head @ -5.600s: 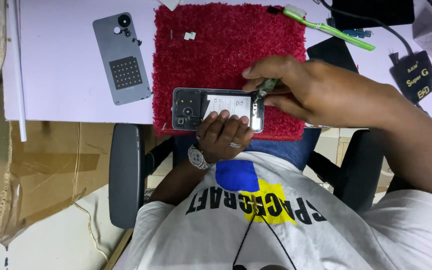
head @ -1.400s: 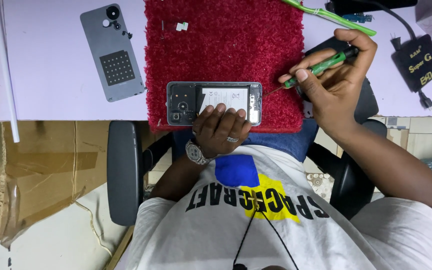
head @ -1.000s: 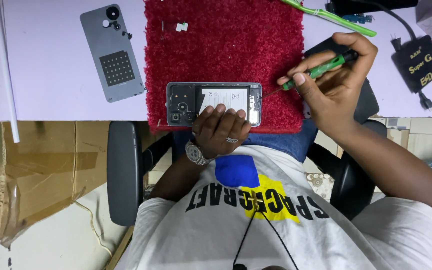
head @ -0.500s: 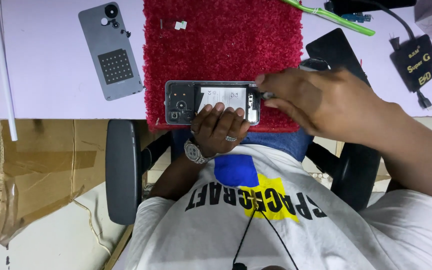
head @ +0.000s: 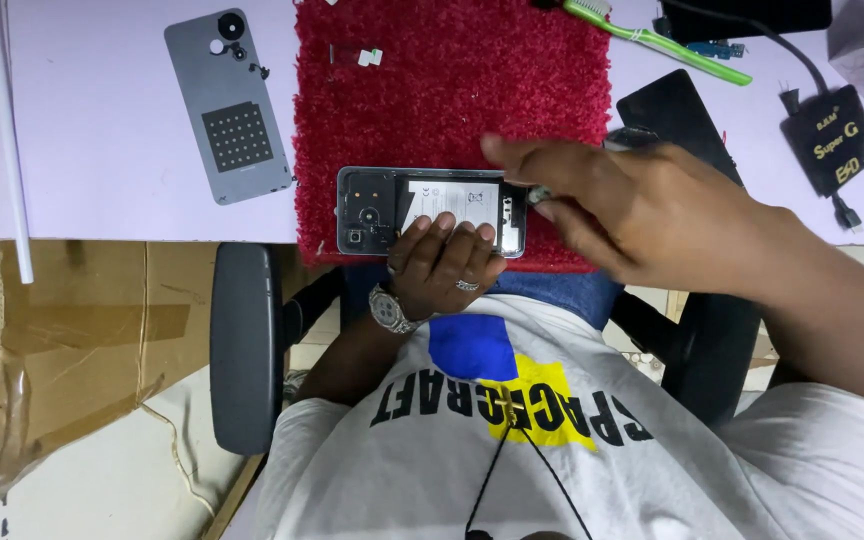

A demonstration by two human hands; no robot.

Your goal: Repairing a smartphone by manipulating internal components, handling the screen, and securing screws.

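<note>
The opened phone (head: pixel 432 210), its back off and its insides showing, lies lengthwise along the near edge of the red mat (head: pixel 452 90), close against your body. Your left hand (head: pixel 444 265) comes up from below with its fingers laid close together on the phone's near edge and lower face, pressing it flat; that looks meant to keep it from sliding while the other hand works. Your right hand (head: pixel 642 215) reaches in from the right and is blurred; its fingers are bunched at the phone's right end, and something small and pale shows at the fingertips, but you cannot tell whether they pinch a tool or only touch the frame. The mat probably serves to keep small parts from rolling: a tiny white piece (head: pixel 367 57) rests near its far edge. To the left, on the pale table (head: pixel 102 120), the grey back cover (head: pixel 235 105) lies apart, inner face up. A green toothbrush (head: pixel 652 38) lies beyond the mat's far right corner, and a black charger (head: pixel 837 140) with its cable sits at the right.
</note>
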